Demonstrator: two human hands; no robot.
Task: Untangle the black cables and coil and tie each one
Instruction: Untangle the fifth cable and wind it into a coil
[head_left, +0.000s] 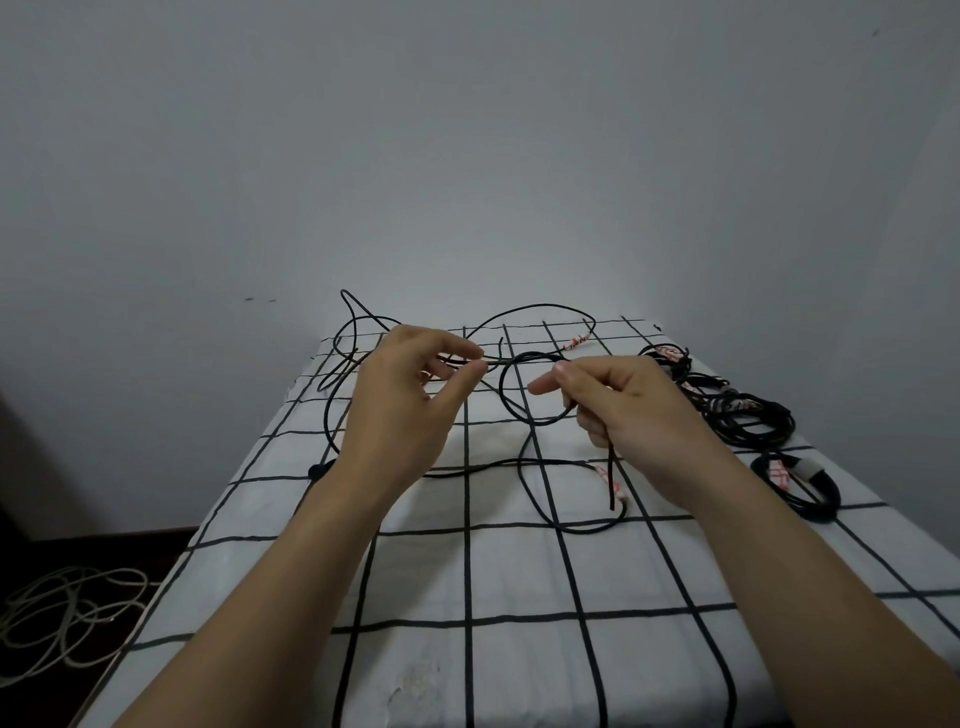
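A long thin black cable (524, 410) sprawls in loose loops over the far half of the checked table. My left hand (400, 395) is raised above it and pinches a strand between thumb and forefinger. My right hand (618, 400) grips another stretch of the same cable, forming a small loop between the hands, and the free end hangs down from the fist. A red-and-white tie (609, 480) lies on the cloth below my right hand, and another tie (576, 341) lies further back.
Several coiled and tied black cables (737, 410) lie along the right side, with one more coiled cable (800, 480) nearer me. The white cloth with a black grid (467, 582) covers the table. Pale cord (67, 618) is heaped on the floor at left. A grey wall (467, 156) stands behind.
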